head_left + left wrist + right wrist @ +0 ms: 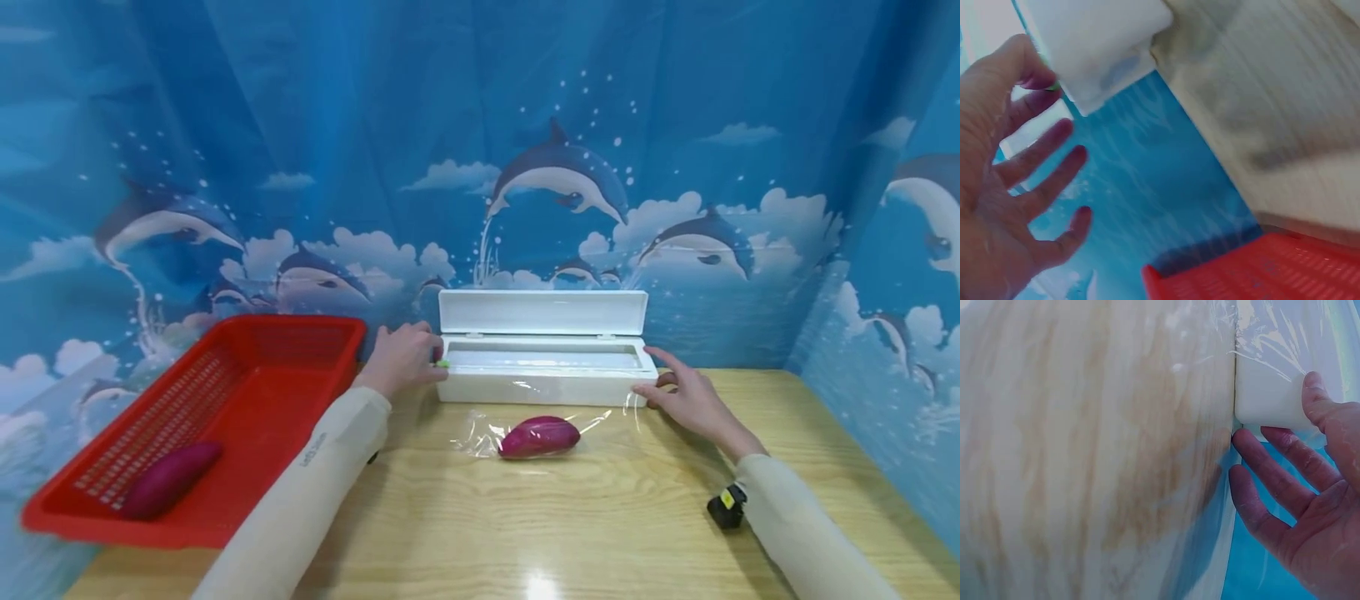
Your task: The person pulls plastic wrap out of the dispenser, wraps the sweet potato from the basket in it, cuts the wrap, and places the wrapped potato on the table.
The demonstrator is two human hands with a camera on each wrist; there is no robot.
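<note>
A long white cling film box [543,387] sits at the back of the table, its lid [543,312] raised. At its left end my left hand [405,360] pinches a small green tab [1054,86] between thumb and forefinger; the other fingers spread apart. My right hand [686,400] grips the box's right end, thumb at the front and forefinger on the far corner. Clear film [1272,353] hangs over the box front near that thumb. In front of the box, a purple sweet potato [540,437] lies with clear film around it.
On the left stands a red plastic basket [352,333] with another purple sweet potato [172,479] in it. A blue dolphin-print curtain [480,125] hangs right behind the box and along the right side. The wooden table [487,525] shines near its front.
</note>
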